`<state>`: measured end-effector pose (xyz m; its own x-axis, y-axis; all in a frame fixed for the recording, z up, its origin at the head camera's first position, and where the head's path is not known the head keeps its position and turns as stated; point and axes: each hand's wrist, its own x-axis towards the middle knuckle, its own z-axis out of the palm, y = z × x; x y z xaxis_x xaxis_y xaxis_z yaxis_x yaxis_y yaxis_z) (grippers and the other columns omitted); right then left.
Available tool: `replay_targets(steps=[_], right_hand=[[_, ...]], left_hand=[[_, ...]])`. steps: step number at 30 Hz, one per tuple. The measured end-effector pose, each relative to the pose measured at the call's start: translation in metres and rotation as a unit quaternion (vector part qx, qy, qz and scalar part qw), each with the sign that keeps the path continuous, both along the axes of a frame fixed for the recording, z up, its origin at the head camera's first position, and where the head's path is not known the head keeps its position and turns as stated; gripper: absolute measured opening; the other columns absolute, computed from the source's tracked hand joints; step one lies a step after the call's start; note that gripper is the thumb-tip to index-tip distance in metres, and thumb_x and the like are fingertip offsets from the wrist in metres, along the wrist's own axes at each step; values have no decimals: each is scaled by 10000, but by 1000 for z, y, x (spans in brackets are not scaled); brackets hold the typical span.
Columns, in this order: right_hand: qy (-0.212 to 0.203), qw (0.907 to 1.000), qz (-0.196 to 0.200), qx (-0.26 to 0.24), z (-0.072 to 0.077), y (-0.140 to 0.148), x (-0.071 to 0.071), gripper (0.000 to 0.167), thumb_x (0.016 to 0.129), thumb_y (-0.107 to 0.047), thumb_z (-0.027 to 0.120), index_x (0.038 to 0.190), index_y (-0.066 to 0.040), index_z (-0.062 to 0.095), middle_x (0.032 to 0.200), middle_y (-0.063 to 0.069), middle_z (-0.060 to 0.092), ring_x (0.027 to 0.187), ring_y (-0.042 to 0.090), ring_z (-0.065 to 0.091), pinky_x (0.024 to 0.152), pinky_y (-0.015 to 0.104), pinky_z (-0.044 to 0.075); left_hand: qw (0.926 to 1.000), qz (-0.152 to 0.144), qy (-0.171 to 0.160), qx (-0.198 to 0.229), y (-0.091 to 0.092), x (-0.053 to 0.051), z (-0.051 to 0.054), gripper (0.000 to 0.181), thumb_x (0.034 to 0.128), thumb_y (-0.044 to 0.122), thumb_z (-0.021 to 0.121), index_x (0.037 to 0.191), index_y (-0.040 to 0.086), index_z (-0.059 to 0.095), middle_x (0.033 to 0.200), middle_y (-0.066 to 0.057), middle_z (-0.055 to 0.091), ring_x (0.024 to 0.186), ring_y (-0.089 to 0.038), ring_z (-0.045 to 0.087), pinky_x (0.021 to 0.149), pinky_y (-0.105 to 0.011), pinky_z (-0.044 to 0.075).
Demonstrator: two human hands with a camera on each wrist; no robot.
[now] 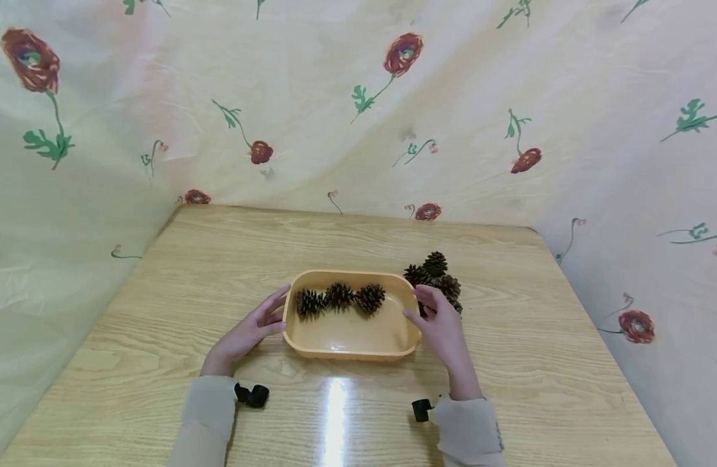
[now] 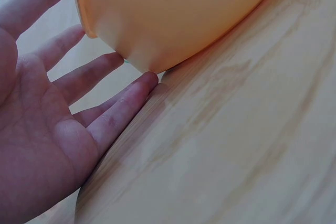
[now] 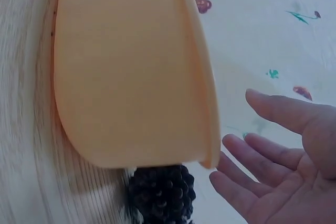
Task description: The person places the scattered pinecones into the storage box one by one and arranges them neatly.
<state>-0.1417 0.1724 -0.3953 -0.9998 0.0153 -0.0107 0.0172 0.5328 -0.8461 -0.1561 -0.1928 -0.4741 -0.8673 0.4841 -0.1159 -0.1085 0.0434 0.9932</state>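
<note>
Orange oblong plastic tray (image 1: 346,336) apparently being positioned | left hand (image 1: 250,332), right hand (image 1: 442,323): spread, empty | next: grip probably needed

Tub (image 1: 349,335) on table (image 1: 568,376); three pine cones (image 1: 339,296) inside, toward far side; cone pile (image 1: 448,285) beside right end.

Between left hand (image 1: 253,327) and right hand (image 1: 442,322): tray (image 1: 346,334) blocks a level pass.
Inside tray: three pinecones (image 1: 339,296) obstruct the far part nearer the left hand; room toward the right hand.
Just beyond right hand: pinecone heap (image 1: 448,285) in the way.
Outside left hand: tabletop (image 1: 159,324) offers room.
</note>
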Motion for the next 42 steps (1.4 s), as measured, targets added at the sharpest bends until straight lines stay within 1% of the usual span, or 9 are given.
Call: replay_targets(steps=[8, 12, 16, 18, 22, 28, 32, 35, 42], right_hand=[[131, 9972, -534, 514, -1, 18, 0, 528, 916, -140, 668, 1379, 1, 457, 1417, 208, 500, 1346, 349, 441, 1146, 461, 347], [99, 9946, -898, 517, -6, 27, 1, 538, 925, -150, 653, 1392, 17, 445, 1437, 228, 469, 1356, 372, 418, 1155, 468, 329], [-7, 9917, -1154, 571, -11, 36, 0, 586, 925, -155, 652, 1426, 28, 408, 1473, 252, 413, 1360, 423, 386, 1130, 517, 345], [-149, 9908, -1170, 663, -13, 41, 0, 623, 924, -159, 651, 1447, 33, 374, 1495, 265, 371, 1369, 444, 357, 1119, 549, 343], [-603, 9885, -1034, 920, -15, 47, -1, 710, 913, -161, 655, 1478, 65, 289, 1494, 319, 306, 1365, 480, 315, 1108, 596, 316], [-1104, 9847, -945, 963, -24, 51, -4, 764, 912, -166, 659, 1484, 100, 228, 1478, 360, 282, 1355, 509, 304, 1122, 593, 293], [-1259, 9841, -962, 804, -28, 52, -4, 754, 927, -160, 645, 1487, 99, 212, 1489, 356, 273, 1351, 503, 333, 1101, 572, 343], [-1267, 9845, -983, 714, -32, 53, -4, 736, 928, -150, 638, 1476, 111, 222, 1481, 367, 283, 1333, 504, 374, 1083, 550, 381], [-1246, 9838, -1039, 757, -35, 56, -4, 675, 934, -127, 617, 1451, 124, 261, 1439, 371, 345, 1296, 499, 424, 1072, 549, 395]], left_hand=[[9999, -27, 67, 69, -1, -2, -2, 732, 979, 125, 557, 1562, 306, 153, 1623, -141, 149, 1447, -416, 251, 1170, -586, 192], [9999, -27, 81, 76, -1, -3, -3, 734, 977, 138, 564, 1562, 305, 154, 1622, -143, 149, 1446, -419, 250, 1171, -588, 193], [10000, -4, 84, 51, -2, -2, -4, 739, 972, 155, 573, 1561, 311, 155, 1623, -144, 145, 1444, -424, 254, 1171, -591, 195], [10000, 8, 78, 41, -2, -2, -4, 740, 972, 156, 575, 1560, 315, 156, 1623, -143, 144, 1443, -424, 255, 1172, -592, 195], [9999, 4, 112, 41, -2, -2, -4, 735, 974, 141, 567, 1561, 309, 157, 1621, -145, 150, 1443, -424, 255, 1172, -592, 192], [9998, -57, 203, 68, -2, -2, -6, 727, 981, 108, 546, 1565, 279, 149, 1619, -156, 150, 1443, -431, 248, 1168, -596, 194], [9997, -95, 216, 95, -2, -1, -9, 732, 980, 112, 550, 1567, 269, 142, 1618, -162, 151, 1441, -438, 247, 1165, -601, 197], [9997, -99, 199, 81, -2, -1, -10, 737, 977, 123, 557, 1567, 272, 141, 1619, -161, 147, 1442, -439, 247, 1166, -598, 199], [9997, -98, 206, 56, -2, 0, -11, 736, 977, 125, 558, 1567, 270, 142, 1618, -164, 149, 1441, -440, 249, 1165, -597, 203]])
